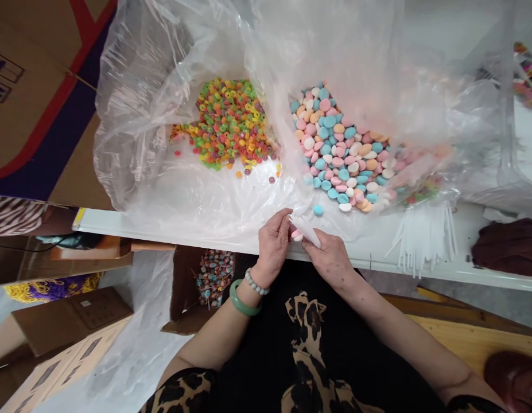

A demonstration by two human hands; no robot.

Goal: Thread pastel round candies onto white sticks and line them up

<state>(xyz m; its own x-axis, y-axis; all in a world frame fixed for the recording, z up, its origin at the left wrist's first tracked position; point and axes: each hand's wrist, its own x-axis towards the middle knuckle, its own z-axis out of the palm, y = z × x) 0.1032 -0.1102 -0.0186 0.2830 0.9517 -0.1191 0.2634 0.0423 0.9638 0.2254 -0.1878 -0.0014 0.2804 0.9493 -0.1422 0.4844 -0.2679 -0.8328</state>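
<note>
At the table's front edge my left hand (274,241) and my right hand (330,255) meet, fingers closed. Between them they grip a thin white strip (306,230), its folds fanned at the upper left end. Pink and white candies (296,234) show just under the strip, beside my left fingers; whether they lie inside it I cannot tell. Just beyond my hands rests a single blue candy (318,210). Behind it spreads a heap of pastel oval candies (338,155) on clear plastic. Farther left lies a pile of small colourful ring candies (231,123).
White sticks or strips (424,235) overhang the table edge at right, near a dark cloth (507,246). Clear plastic sheeting (149,103) covers much of the white table (162,226). A large carton (46,86) stands left; below, an open box (182,292) holds wrapped sweets.
</note>
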